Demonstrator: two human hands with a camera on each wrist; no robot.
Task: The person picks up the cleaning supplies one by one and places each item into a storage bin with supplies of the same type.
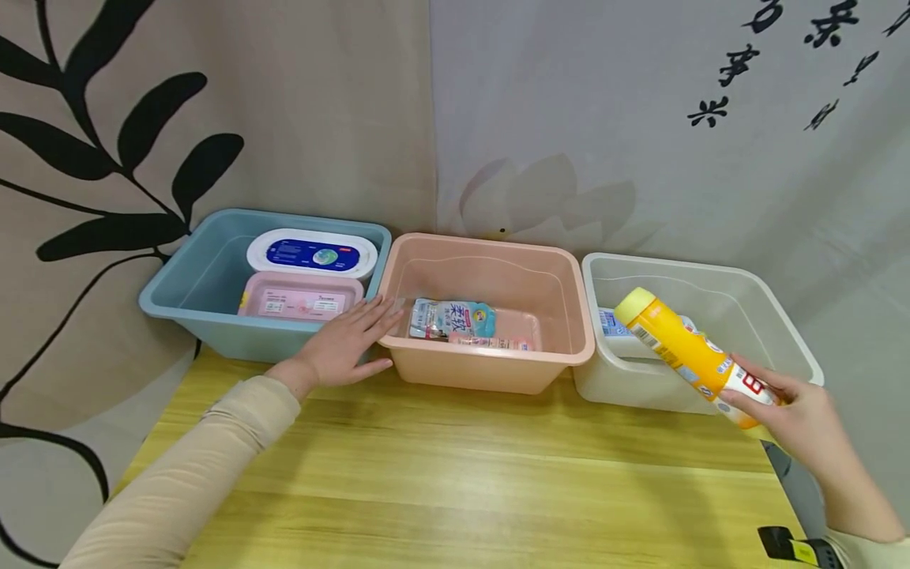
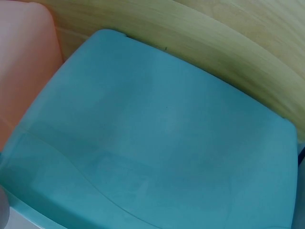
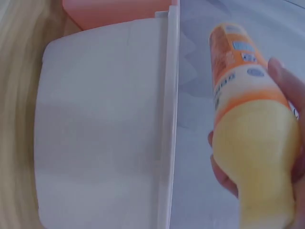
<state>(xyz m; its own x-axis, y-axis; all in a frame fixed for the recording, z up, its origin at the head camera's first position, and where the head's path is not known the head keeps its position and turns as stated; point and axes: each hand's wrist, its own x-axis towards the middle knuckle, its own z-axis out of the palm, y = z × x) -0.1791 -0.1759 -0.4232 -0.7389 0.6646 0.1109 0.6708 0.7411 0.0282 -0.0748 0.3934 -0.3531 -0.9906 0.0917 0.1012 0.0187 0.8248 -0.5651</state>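
Observation:
My right hand (image 1: 796, 411) grips the lower end of a yellow bottle (image 1: 686, 352) with a pale yellow cap and a white-and-red label. It is tilted, cap toward the upper left, above the front of the white bin (image 1: 782, 340). In the right wrist view, fingers and thumb wrap the bottle (image 3: 252, 138) beside that bin's rim. My left hand (image 1: 348, 344) lies with fingers extended at the adjoining rims of the blue bin (image 1: 192, 276) and the pink bin (image 1: 483, 367), holding nothing. In the left wrist view the blue bin's outer wall (image 2: 167, 124) fills most of the picture.
In the blue bin are a white wipes box (image 1: 313, 253) and a pink-lidded box (image 1: 302, 296). A blue-and-white pouch (image 1: 451, 318) and a pink tube-like pack (image 1: 490, 343) lie in the pink bin. A blue-and-white pack (image 1: 611, 322) sits inside the white bin. The wooden table (image 1: 483, 474) extends in front.

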